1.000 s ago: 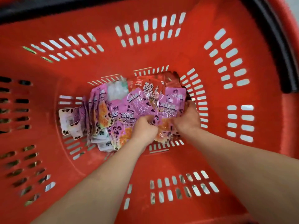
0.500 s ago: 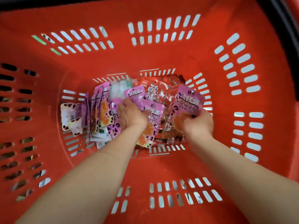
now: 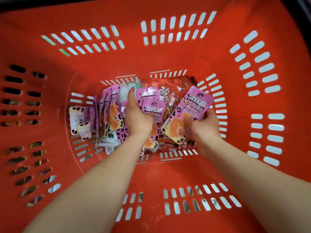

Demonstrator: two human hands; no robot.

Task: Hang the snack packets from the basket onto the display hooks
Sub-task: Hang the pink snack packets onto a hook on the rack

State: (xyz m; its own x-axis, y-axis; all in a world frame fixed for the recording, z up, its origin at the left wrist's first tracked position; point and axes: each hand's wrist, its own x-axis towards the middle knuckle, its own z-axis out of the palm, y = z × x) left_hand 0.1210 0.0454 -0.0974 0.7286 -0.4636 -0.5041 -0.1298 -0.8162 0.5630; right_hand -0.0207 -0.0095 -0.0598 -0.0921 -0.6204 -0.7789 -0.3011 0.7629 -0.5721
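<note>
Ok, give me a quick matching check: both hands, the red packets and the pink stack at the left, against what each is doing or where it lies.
Things:
1 left hand
2 right hand
3 red packets
4 pink stack

States:
A stands on edge at the left of the basket floor
B holds the tilted packet on the right
C grips the middle packet
D lie at the far side, partly under pink ones

Pairs: 1-C, 2-B, 3-D, 4-A
</note>
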